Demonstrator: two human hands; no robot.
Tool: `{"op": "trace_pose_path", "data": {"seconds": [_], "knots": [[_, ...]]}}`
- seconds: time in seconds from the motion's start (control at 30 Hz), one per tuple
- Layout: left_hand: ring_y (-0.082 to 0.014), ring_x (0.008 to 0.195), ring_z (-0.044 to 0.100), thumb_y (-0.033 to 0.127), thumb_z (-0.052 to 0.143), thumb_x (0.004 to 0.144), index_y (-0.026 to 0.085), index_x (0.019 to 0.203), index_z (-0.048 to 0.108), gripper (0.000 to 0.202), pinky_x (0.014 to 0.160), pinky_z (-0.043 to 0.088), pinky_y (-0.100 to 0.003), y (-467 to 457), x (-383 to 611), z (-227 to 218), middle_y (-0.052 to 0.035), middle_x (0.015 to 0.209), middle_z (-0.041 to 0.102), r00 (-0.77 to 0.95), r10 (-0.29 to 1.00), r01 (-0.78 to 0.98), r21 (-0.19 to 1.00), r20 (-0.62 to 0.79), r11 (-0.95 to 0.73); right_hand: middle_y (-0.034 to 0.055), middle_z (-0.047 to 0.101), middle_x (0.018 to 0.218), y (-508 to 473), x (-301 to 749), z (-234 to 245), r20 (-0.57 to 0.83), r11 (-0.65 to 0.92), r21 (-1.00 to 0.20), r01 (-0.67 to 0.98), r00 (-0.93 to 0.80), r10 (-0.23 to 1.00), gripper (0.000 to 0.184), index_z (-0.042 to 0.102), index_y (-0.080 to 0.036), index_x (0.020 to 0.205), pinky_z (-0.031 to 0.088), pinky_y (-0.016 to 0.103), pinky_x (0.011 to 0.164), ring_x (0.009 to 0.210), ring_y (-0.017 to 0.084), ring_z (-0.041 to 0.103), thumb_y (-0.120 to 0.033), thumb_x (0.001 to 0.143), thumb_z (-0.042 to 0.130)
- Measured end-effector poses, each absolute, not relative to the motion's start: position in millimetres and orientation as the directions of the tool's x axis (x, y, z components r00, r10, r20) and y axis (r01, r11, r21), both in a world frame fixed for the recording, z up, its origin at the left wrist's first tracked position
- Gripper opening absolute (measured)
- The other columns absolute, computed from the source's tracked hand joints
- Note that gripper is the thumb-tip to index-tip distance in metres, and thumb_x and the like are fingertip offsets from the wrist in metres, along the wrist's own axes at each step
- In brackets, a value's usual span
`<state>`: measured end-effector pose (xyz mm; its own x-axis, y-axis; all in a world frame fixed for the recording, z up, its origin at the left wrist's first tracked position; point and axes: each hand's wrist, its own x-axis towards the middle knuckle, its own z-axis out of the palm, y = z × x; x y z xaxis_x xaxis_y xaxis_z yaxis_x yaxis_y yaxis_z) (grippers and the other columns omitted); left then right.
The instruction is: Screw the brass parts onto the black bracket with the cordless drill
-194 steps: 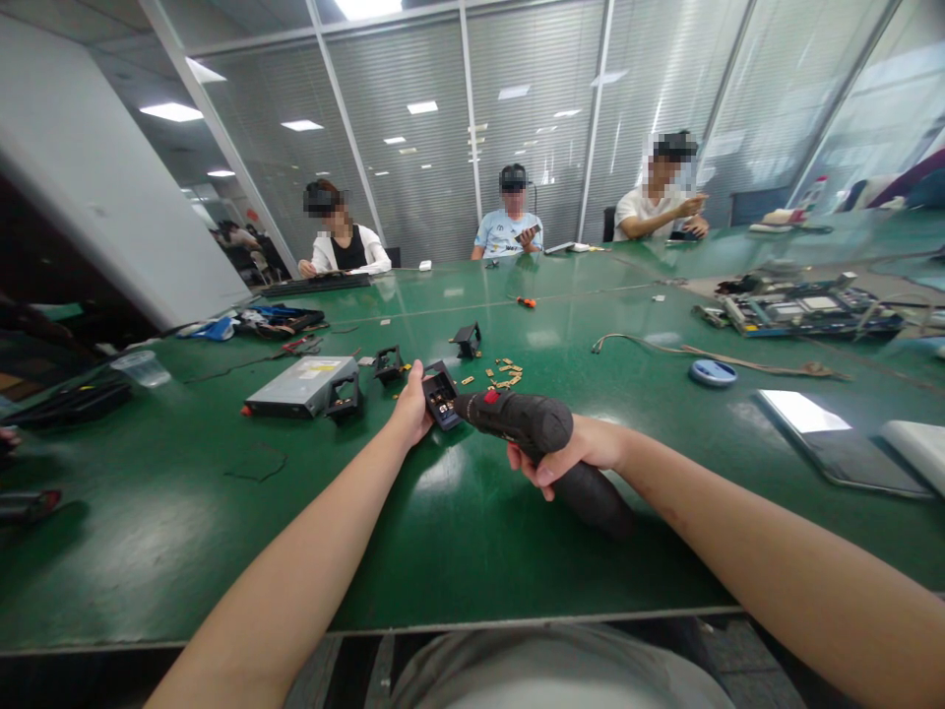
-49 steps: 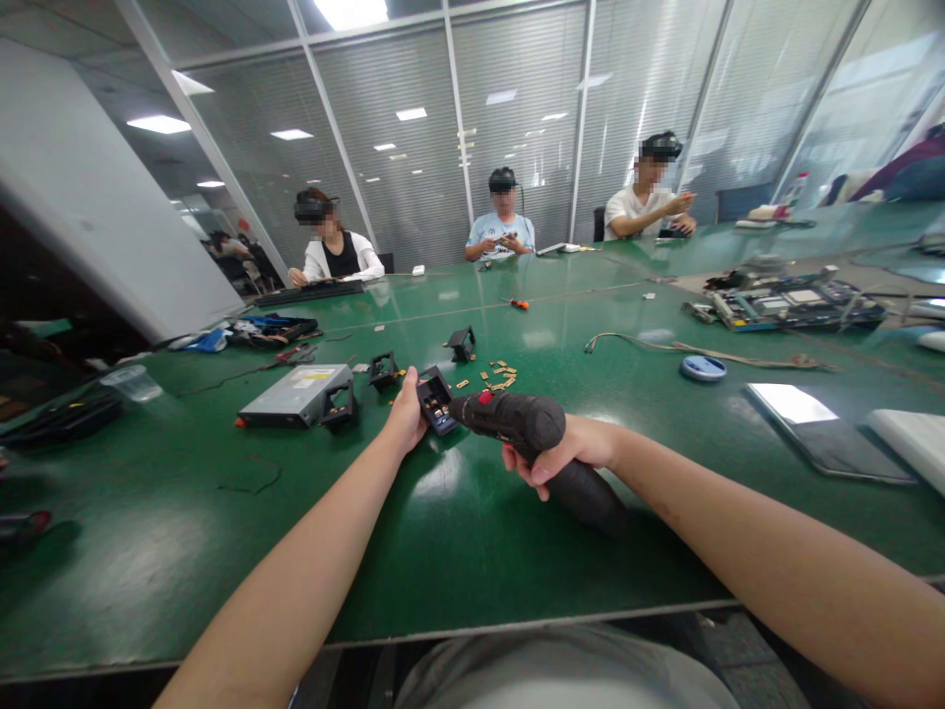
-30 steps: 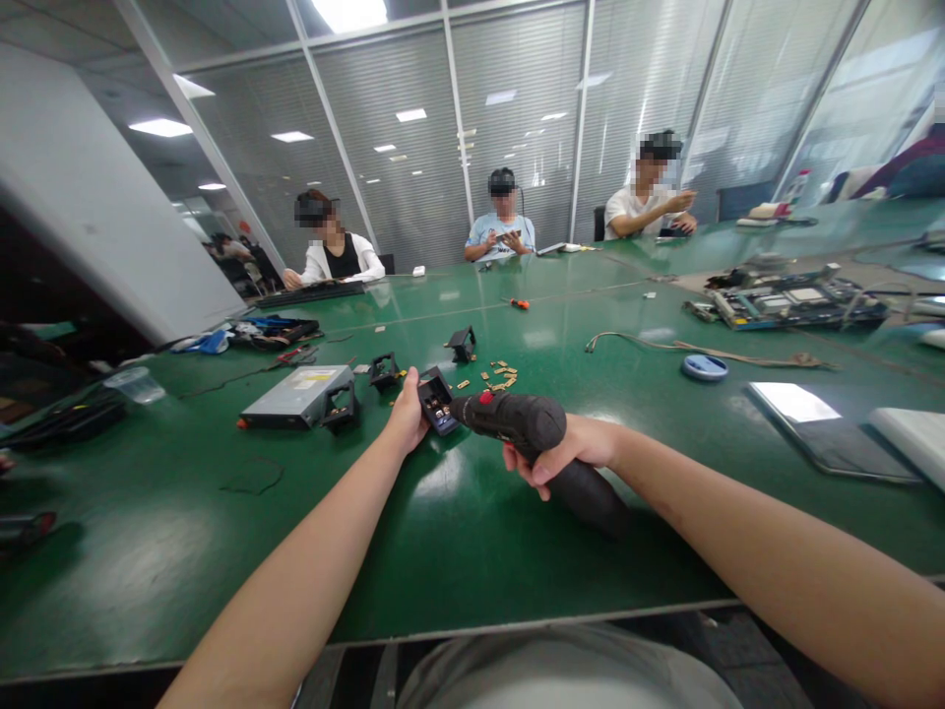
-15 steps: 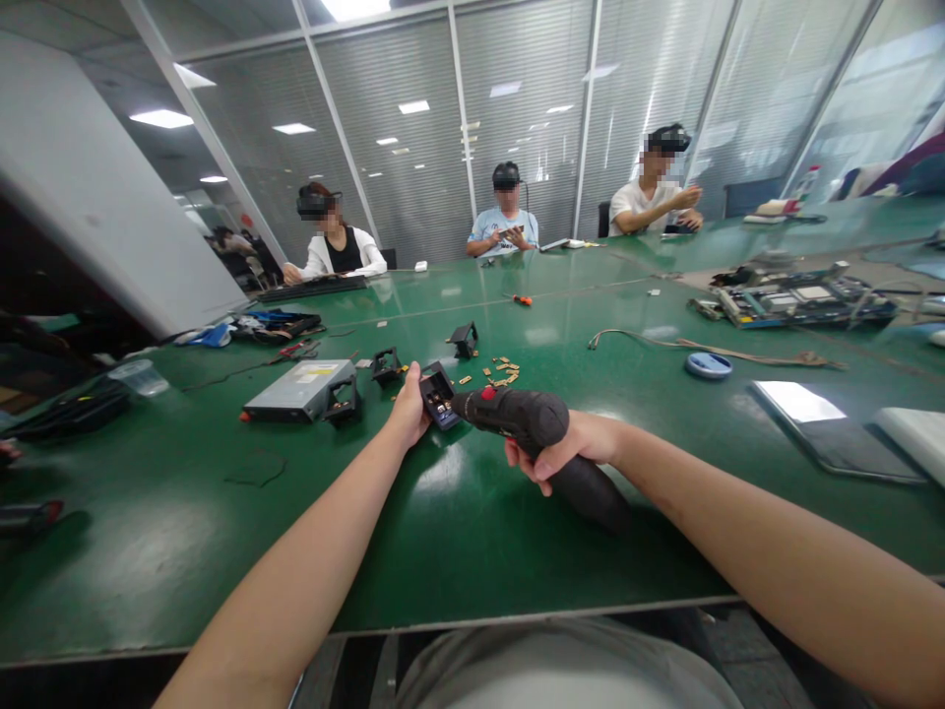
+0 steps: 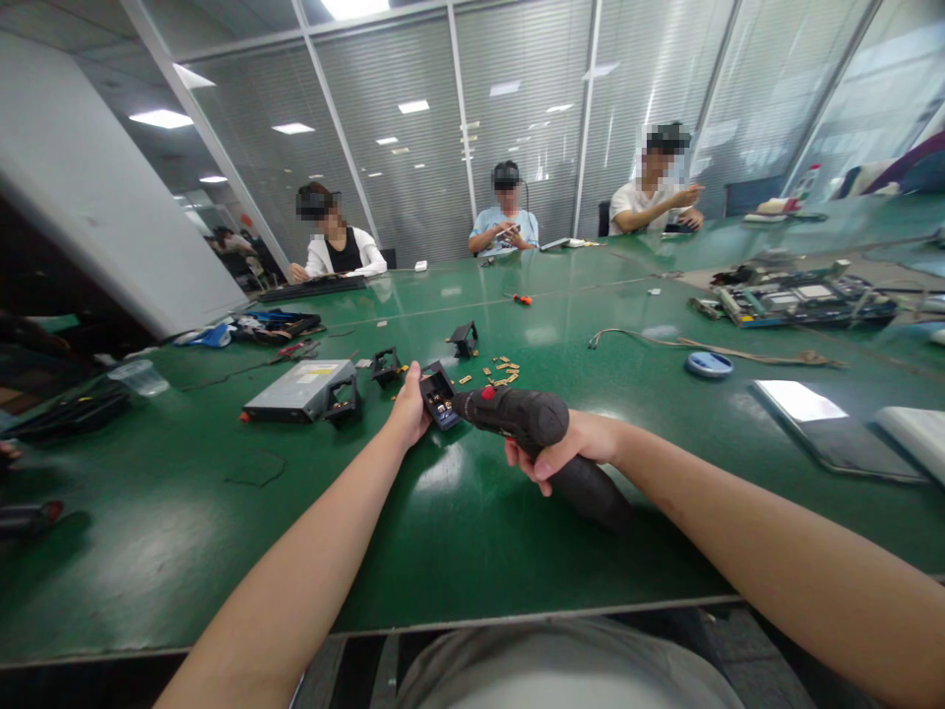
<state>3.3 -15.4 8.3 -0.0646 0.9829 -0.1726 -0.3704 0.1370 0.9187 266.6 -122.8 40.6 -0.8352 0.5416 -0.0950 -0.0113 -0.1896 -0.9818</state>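
My left hand (image 5: 410,408) is closed on a small black plastic housing (image 5: 437,384), tilted so its hollow side faces me, with small brassy parts inside. In my right hand (image 5: 550,458) is a black cordless drill (image 5: 517,412) with a red button on top. Its nose points left and meets the lower right of the housing; the bit's tip is hidden there. Just beyond lie several loose brass pieces (image 5: 505,370). More black housings stand nearby: one (image 5: 465,340) behind, another (image 5: 385,366) left of my hand, and a third (image 5: 344,402) against a silver disc drive (image 5: 299,390).
Cables (image 5: 709,347) and a blue round lid (image 5: 709,365) lie to the right, near a dark flat tablet-like device (image 5: 834,433). Circuit boards (image 5: 804,295) are piled farther right. A clear plastic cup (image 5: 139,377) stands left. Three people sit across the green table (image 5: 472,551).
My hands, the drill and the housing hold nearly the same position. Across the table, the middle person's hands and the object in them have shifted slightly.
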Motion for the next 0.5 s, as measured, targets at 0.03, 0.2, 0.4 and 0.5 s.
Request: {"op": "trace_pose_path", "data": {"seconds": [0.03,0.2,0.4,0.5], "knots": [[-0.0205,0.059,0.069,0.062,0.049,0.094,0.017,0.091,0.065,0.048,0.062,0.058,-0.033,-14.9,2.9,7.7,-0.0071,0.071,0.071,-0.063,0.983,-0.364,0.922,-0.17,0.136,0.0007,0.07,0.072,-122.6,266.6,40.5,-0.098,-0.189,-0.982,-0.009,-0.834,0.543,0.037,0.066,-0.012,0.093,0.055,0.028,0.055,0.056,0.017,0.069,-0.021,0.061,0.083],[-0.0203,0.06,0.069,0.062,0.05,0.094,0.017,0.092,0.065,0.048,0.064,0.058,-0.033,-14.7,2.9,7.3,-0.0069,0.071,0.071,-0.063,0.983,-0.372,0.918,-0.175,0.14,0.0011,0.07,0.075,-121.7,267.0,39.8,-0.091,-0.183,-0.983,-0.01,-0.841,0.533,0.037,0.066,-0.012,0.094,0.056,0.029,0.056,0.057,0.017,0.069,-0.021,0.062,0.083],[-0.0203,0.061,0.07,0.063,0.048,0.094,0.017,0.093,0.065,0.048,0.066,0.058,-0.033,-16.8,4.7,10.6,-0.0069,0.071,0.071,-0.067,0.98,-0.361,0.921,-0.185,0.149,0.0014,0.07,0.073,-122.0,267.1,40.4,-0.108,-0.189,-0.982,0.005,-0.834,0.54,0.038,0.066,-0.011,0.093,0.055,0.028,0.056,0.057,0.018,0.07,-0.021,0.061,0.084],[-0.0203,0.061,0.07,0.062,0.047,0.095,0.017,0.091,0.064,0.048,0.066,0.058,-0.033,-16.3,4.6,10.2,-0.0071,0.071,0.071,-0.065,0.982,-0.359,0.923,-0.175,0.141,0.0013,0.07,0.071,-122.2,266.2,41.1,-0.109,-0.189,-0.982,0.007,-0.838,0.535,0.038,0.066,-0.011,0.093,0.055,0.028,0.056,0.056,0.018,0.069,-0.022,0.06,0.084]]}}
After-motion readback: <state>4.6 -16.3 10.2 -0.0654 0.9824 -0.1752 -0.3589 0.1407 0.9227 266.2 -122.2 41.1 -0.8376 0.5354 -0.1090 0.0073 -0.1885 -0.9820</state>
